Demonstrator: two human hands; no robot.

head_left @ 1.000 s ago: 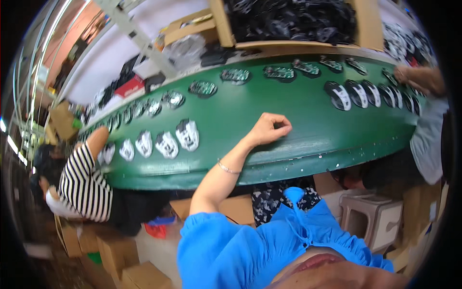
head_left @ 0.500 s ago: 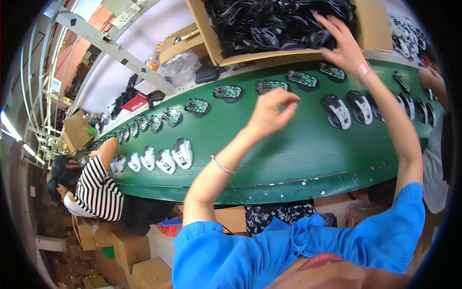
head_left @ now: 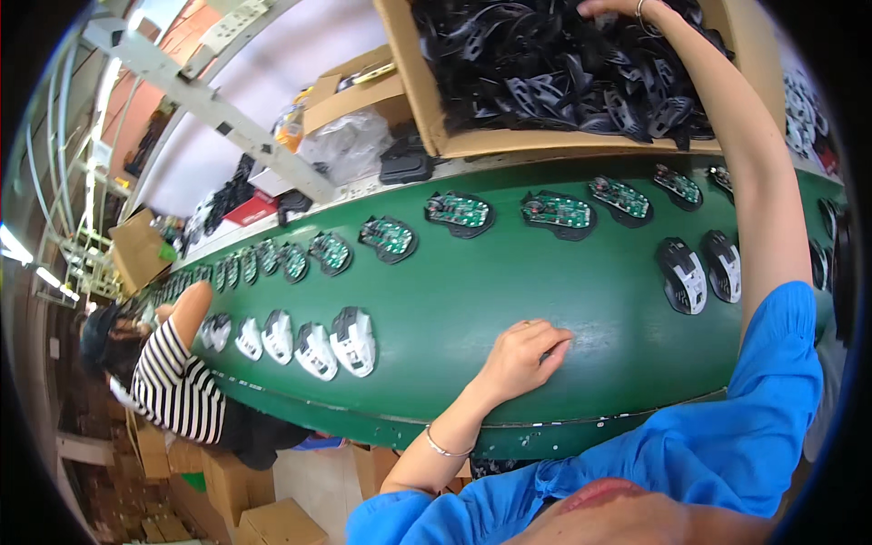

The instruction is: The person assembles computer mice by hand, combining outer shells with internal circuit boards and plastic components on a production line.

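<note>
My right arm stretches up to the cardboard box (head_left: 581,141), and my right hand (head_left: 610,8) is over the heap of black plastic parts (head_left: 563,86) inside it. The upper frame edge cuts that hand off, so its grip is hidden. Low on the green work surface (head_left: 436,309) rests my left hand (head_left: 525,359), its fingers curled in and nothing showing in them. Beyond it lie mouse bases with green circuit boards (head_left: 559,213). Black-and-white mouse shells (head_left: 681,275) lie to its right, and white mouse shells (head_left: 352,341) to its left.
At the left, a person in a striped top (head_left: 186,391) leans over the same surface. A white metal post (head_left: 227,118) slants up behind it, beside a smaller carton (head_left: 359,86) and a clear plastic bag (head_left: 350,145). Cartons (head_left: 282,522) stand on the floor at lower left.
My right hand has gone farther up and over the parts in the box. My left hand has come down toward the near edge, its fingers more curled. The view has shifted.
</note>
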